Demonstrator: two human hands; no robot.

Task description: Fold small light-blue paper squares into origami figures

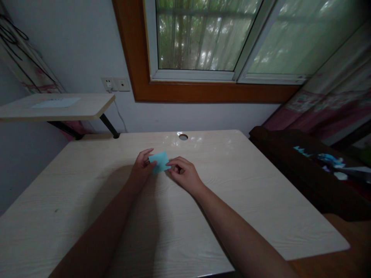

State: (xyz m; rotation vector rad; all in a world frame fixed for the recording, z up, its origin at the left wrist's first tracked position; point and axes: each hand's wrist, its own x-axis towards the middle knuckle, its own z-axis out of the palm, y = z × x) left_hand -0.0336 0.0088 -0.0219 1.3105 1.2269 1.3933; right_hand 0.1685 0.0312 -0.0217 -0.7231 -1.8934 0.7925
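Note:
A small light-blue piece of paper [160, 161] is held above the pale wooden desk [249, 200], a little toward its far side. My left hand [142, 166] grips the paper's left side, with the thumb lying on its face and the fingers mostly behind it. At the paper's right edge, my right hand [184, 172] is closed, its fingertips pinching the edge near the lower right corner. The paper looks flat and slightly tilted. Whatever lies behind it is hidden.
A raised shelf [104, 104] with a white sheet [56, 102] on it stands at the back left on dark legs. A round cable hole [183, 137] sits near the desk's back edge. Dark furniture [290, 154] is to the right, and a window [203, 42] is behind.

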